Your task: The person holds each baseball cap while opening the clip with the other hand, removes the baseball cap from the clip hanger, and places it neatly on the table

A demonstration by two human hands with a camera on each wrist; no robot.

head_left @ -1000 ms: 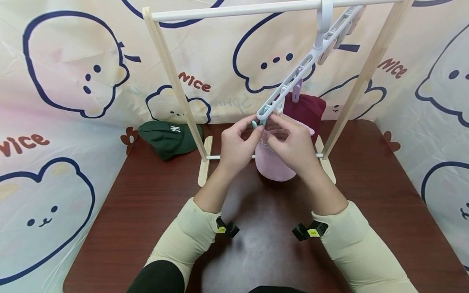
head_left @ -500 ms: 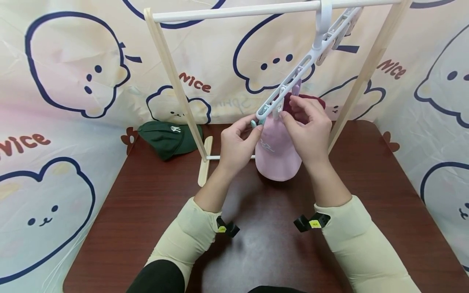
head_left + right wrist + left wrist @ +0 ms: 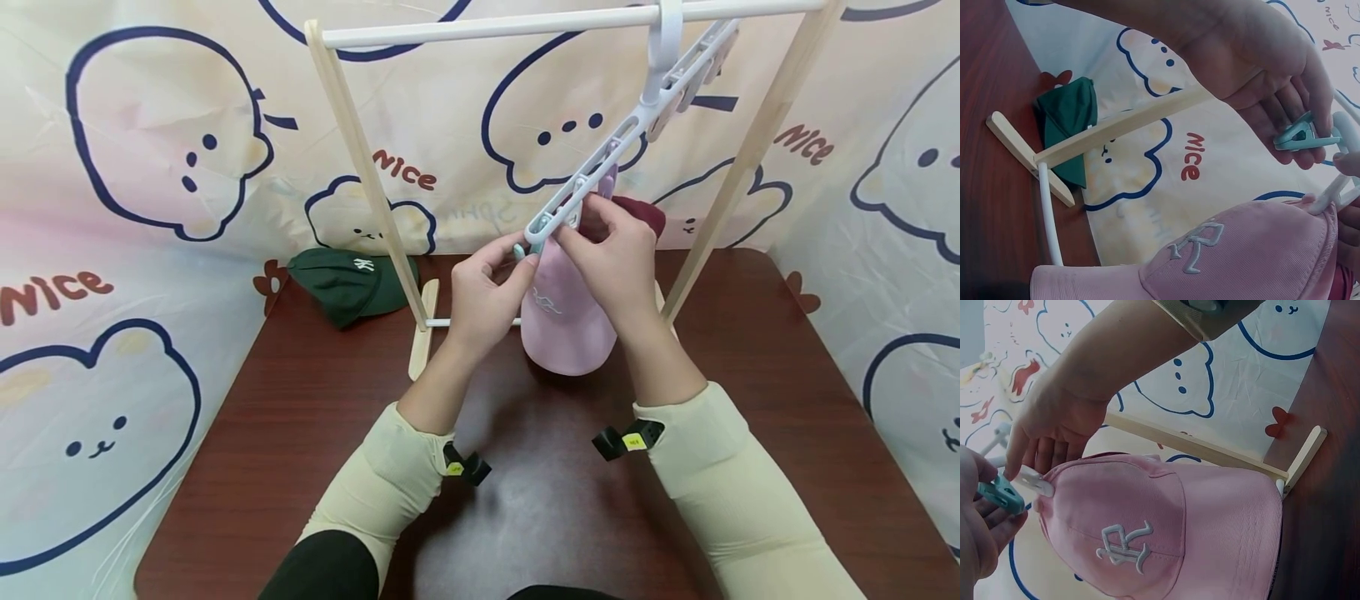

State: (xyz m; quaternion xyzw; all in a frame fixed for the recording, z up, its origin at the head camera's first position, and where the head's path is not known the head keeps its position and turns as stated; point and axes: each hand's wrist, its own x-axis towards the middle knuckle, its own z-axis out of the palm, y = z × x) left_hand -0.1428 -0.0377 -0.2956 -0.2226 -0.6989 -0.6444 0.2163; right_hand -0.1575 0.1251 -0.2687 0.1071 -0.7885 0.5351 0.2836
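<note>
My left hand [image 3: 491, 292] pinches a teal clip [image 3: 1300, 134] at the near end of the white clip hanger [image 3: 592, 171]. A pink cap [image 3: 566, 308] with white embroidery hangs from a white clip [image 3: 1034, 482] at its crown, brim downward. My right hand [image 3: 618, 258] is at that white clip, thumb on the near side and fingers curled behind, gripping it. In the head view the hand covers part of the clip and the cap's edge. Behind it, a maroon cap [image 3: 643, 214] hangs below a purple clip [image 3: 607, 181], mostly hidden.
The hanger hooks over the white top rail [image 3: 480, 30] of a wooden stand [image 3: 367, 175]. More clips [image 3: 693, 87] hang at its far end. A green cap [image 3: 352, 285] lies on the brown table [image 3: 300, 408] at the back left, beside the stand's foot. Patterned cloth lines the walls.
My right hand left the teal clip, moved right and back past the pink cap, then came in to the white clip. My left hand stayed on the teal clip.
</note>
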